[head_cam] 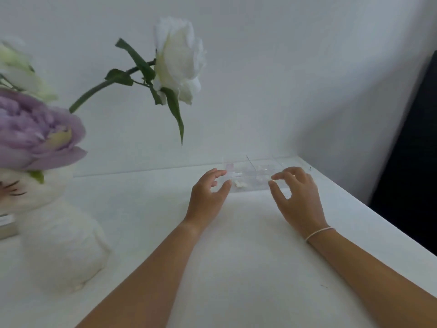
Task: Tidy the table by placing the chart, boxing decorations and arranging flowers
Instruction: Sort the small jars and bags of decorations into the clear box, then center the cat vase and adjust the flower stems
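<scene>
- At the far left edge of the frame, a purple flower [35, 131] and a pale cream one [21, 65] crowd together above a white fluffy rabbit-like figure [61, 245]; what holds their stems is hidden, so I cannot say whether the arranging is done.
- In the upper middle, a white rose [179, 60] leans rightward on a long green stem [99, 88] that rises from behind the purple bloom; its head hangs well above the table [236, 256] and well apart from both hands.
- Just right of centre, the left hand [208, 195] reaches forward with fingers spread and lightly curved; thumb and forefinger sit at the left end of the clear box [250, 176], touching or all but touching it; blur keeps me from telling whether it truly grips.
- At centre right, against the wall and near the table's far corner, the clear box lies flat; thin dividers show inside, with small pale decorations [240, 183] in the compartments; whether a lid is on it I cannot tell.
- Right of the box, the right hand [298, 195], a thin white band [319, 233] at its wrist, mirrors the other; thumb and forefinger are parted at the box's right end, holding nothing else; the two hands flank the box, likely to steady, close or shift it evenly.
- At the right edge, a dark object [416, 162] stands beyond the table; no chart is visible.
</scene>
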`<act>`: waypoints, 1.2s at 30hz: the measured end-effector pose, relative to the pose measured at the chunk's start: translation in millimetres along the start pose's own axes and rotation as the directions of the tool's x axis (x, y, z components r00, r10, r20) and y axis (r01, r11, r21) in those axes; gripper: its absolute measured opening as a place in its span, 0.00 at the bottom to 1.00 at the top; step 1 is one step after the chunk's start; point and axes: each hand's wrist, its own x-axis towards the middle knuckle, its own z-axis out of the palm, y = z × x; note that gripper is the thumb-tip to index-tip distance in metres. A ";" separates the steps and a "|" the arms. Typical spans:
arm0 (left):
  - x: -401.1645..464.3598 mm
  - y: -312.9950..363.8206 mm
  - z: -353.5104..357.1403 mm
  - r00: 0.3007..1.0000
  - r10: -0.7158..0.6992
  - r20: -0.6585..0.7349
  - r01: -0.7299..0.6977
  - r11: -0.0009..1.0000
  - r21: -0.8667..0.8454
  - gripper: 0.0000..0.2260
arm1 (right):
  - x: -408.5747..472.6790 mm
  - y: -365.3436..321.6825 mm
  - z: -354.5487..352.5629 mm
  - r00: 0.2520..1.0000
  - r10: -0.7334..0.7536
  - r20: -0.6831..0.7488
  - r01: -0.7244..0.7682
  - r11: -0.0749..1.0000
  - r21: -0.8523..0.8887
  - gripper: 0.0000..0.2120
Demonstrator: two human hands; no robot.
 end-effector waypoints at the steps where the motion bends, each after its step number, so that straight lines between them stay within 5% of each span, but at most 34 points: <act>1: -8.8 2.0 -4.7 1.000 -0.004 -0.001 0.004 1.000 0.000 0.12 | -7.0 -9.0 -1.6 1.000 -0.017 0.018 0.017 1.000 0.005 0.08; 19: -189.8 20.9 -166.1 0.998 0.050 0.045 -0.049 0.998 -0.035 0.11 | -111.2 -144.9 -8.5 0.968 -0.120 0.221 0.048 0.951 0.304 0.16; 32: -192.2 8.6 -237.0 0.950 0.058 -0.308 -0.045 0.998 0.049 0.09 | -128.4 -233.0 45.4 0.901 -0.202 0.383 -0.032 0.851 0.524 0.34; 36: -181.2 0.2 -242.7 0.954 -0.037 -0.296 0.040 0.999 0.002 0.11 | -124.6 -245.3 57.4 0.907 -0.165 0.388 -0.099 0.812 0.575 0.36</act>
